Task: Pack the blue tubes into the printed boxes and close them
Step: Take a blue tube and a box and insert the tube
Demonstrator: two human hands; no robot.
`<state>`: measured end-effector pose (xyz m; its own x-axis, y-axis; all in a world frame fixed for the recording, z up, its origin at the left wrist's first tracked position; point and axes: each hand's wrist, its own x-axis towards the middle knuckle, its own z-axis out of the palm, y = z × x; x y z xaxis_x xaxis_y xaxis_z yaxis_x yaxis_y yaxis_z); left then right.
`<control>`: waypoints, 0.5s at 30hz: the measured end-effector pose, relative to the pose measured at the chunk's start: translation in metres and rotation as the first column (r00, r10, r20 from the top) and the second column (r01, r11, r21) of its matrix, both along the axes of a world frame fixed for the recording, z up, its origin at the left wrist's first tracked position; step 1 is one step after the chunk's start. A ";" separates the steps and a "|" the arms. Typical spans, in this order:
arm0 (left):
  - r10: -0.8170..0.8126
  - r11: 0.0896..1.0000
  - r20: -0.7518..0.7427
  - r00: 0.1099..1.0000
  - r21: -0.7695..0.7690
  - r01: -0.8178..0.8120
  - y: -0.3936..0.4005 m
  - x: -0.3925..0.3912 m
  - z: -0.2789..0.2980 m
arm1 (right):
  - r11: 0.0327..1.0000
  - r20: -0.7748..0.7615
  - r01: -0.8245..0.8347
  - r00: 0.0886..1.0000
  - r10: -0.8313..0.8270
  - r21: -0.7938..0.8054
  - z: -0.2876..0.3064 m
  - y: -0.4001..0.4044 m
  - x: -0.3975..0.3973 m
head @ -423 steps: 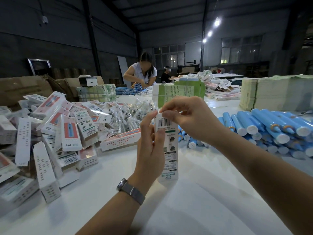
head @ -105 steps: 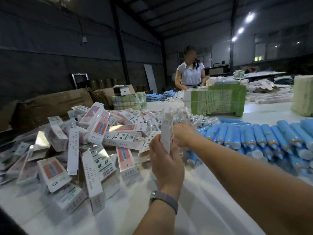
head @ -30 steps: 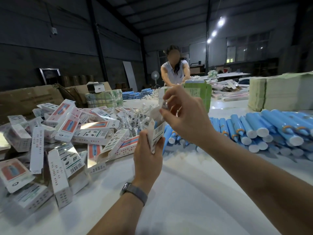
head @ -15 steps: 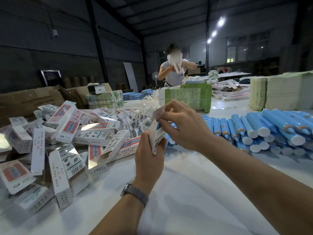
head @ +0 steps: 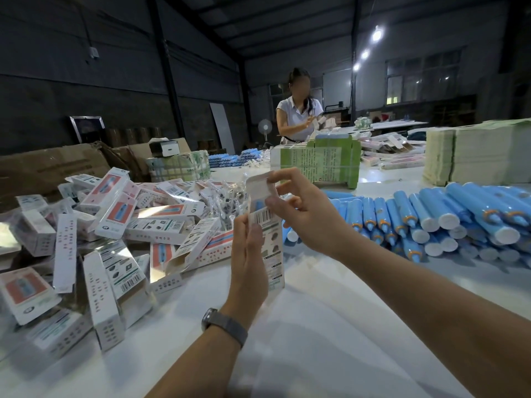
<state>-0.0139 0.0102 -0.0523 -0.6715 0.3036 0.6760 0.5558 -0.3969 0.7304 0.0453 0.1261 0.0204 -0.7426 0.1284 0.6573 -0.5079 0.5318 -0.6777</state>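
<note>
Closing one printed box (head: 265, 234): left hand (head: 248, 265) grips it, right hand (head: 301, 214) pinches its flap; many blue tubes (head: 431, 222) remain unpacked.

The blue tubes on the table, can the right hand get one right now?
Probably not yet. The right hand is busy pinching the top flap of the printed box that the left hand holds upright. The blue tubes lie uncovered just beside it, so once it lets go, nothing blocks the way.

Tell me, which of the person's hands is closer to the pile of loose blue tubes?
Right. The right hand pinches the top flap of the box, just beside the blue tubes. The left hand grips the box's other side, farther from them.
</note>
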 end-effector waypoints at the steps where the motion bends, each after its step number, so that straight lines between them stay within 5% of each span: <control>1: -0.009 1.000 0.000 1.000 0.001 0.009 0.000 0.001 0.001 | 1.000 -0.003 -0.006 1.000 0.006 -0.025 0.001 0.000 0.000; 15: 0.091 0.995 -0.041 0.995 0.053 -0.089 0.000 0.007 0.011 | 0.995 -0.052 0.012 0.999 -0.017 -0.097 0.000 -0.005 0.002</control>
<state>-0.0068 0.0103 -0.0418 -0.6644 0.2071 0.7181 0.6217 -0.3800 0.6849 0.0476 0.1216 0.0201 -0.7051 0.2038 0.6792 -0.5368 0.4724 -0.6991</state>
